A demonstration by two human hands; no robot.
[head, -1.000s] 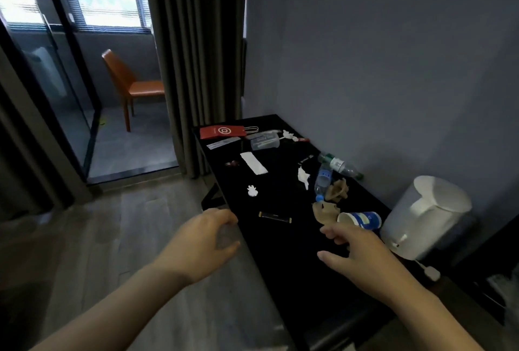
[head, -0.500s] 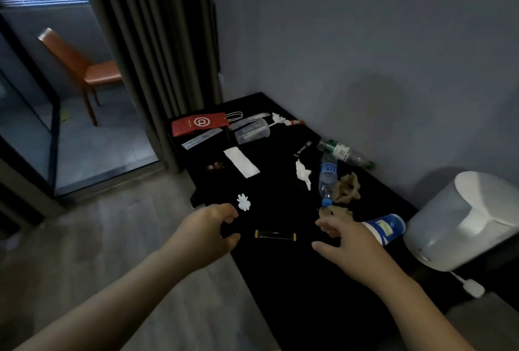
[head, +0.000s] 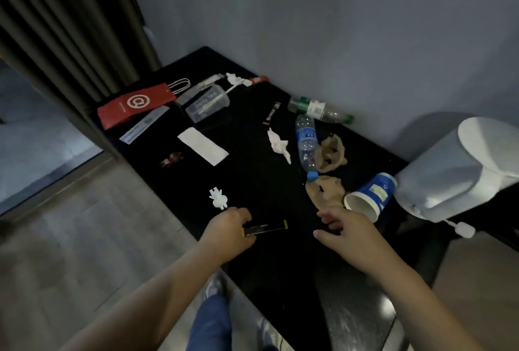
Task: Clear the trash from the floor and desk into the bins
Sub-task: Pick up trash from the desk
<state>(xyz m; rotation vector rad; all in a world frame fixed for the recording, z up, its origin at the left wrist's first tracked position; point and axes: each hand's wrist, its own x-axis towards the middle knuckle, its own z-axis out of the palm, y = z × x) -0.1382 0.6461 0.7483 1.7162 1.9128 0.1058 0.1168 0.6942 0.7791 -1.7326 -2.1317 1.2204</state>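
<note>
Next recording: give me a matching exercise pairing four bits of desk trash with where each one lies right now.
1. red paper bag
2. blue paper cup
3. blue-capped bottle
4. black sachet

A. on its side, next to the white kettle
B. one end in the left hand
C. far end, by the curtain
D. between white tissue and crumpled brown paper

Pairs: 1-C, 2-A, 3-D, 4-B
</note>
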